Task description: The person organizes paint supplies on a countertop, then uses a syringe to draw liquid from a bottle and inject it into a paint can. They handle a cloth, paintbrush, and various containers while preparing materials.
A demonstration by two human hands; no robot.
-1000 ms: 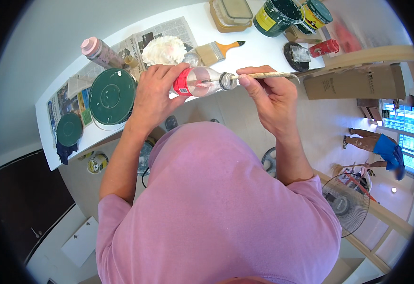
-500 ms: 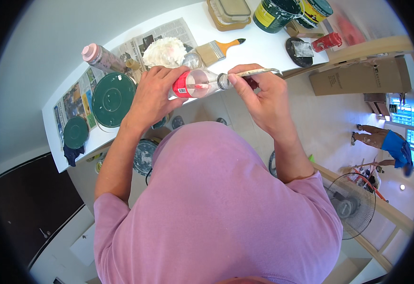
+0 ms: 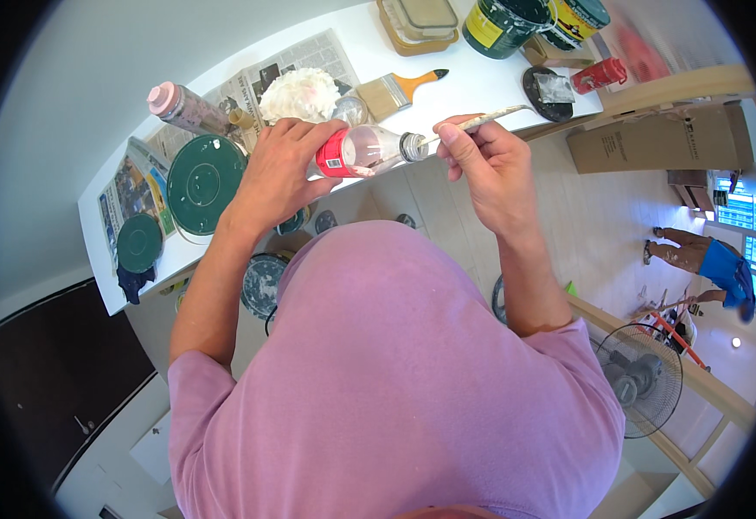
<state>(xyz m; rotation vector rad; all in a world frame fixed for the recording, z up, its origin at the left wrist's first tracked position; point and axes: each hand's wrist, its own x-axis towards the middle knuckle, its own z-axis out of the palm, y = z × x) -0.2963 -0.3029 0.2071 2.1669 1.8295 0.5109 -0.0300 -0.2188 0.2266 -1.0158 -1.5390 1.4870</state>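
My left hand (image 3: 285,169) is wrapped round the lower part of a clear plastic bottle (image 3: 378,149) with a red label. The bottle lies on its side in the air by the table's front edge, its open neck pointing right. Between the thumb and fingers of my right hand (image 3: 484,169) is a thin paint-smeared stick (image 3: 501,114). Its left part runs through the bottle's neck, and a pale tip rests near the lower wall inside. Just beyond the bottle sit a heap of white, creamy stuff (image 3: 300,97) and a wide paintbrush (image 3: 387,97).
Newspaper covers parts of the white table (image 3: 473,86). On it are a green lid (image 3: 207,183), a smaller green lid (image 3: 139,243), a pink-capped bottle (image 3: 183,105), paint buckets (image 3: 503,30) and a red bottle (image 3: 599,76). A fan (image 3: 642,381) and another person (image 3: 720,264) are at right.
My right hand has shifted slightly right and changed its hold on the stick. The stick now slants more, and its tip inside has moved down toward the bottle's near wall.
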